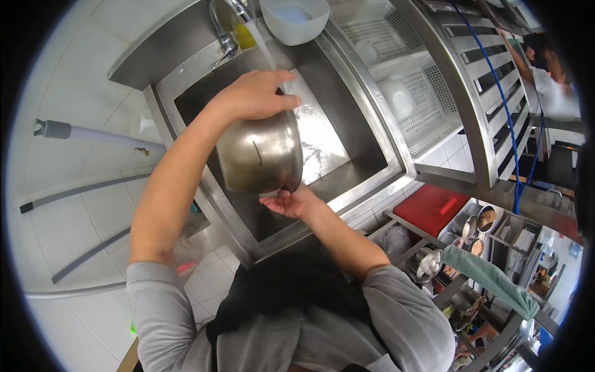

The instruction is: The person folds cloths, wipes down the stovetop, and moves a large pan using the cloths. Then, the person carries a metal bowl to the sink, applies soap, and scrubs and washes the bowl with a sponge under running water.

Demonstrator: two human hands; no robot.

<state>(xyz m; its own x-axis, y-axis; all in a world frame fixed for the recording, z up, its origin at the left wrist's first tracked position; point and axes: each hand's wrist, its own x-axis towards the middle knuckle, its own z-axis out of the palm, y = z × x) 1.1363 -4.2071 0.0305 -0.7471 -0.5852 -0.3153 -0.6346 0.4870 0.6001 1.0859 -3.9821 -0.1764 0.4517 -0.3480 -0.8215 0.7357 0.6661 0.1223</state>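
A steel pot with a dark streak on its wall is held tilted on its side over the sink. At its far side my left hand grips the rim, thumb and fingers curled at the edge. My right hand supports the near side, palm up, with its fingers at the rim. The inside of the pot is hidden from me. Water runs from the faucet into the basin just beyond my left hand.
A white tub stands behind the sink. Perforated white baskets holding bowls are on the right, beside a slatted metal rack. Lower right are a red lid and several food containers. Another person is at the upper right.
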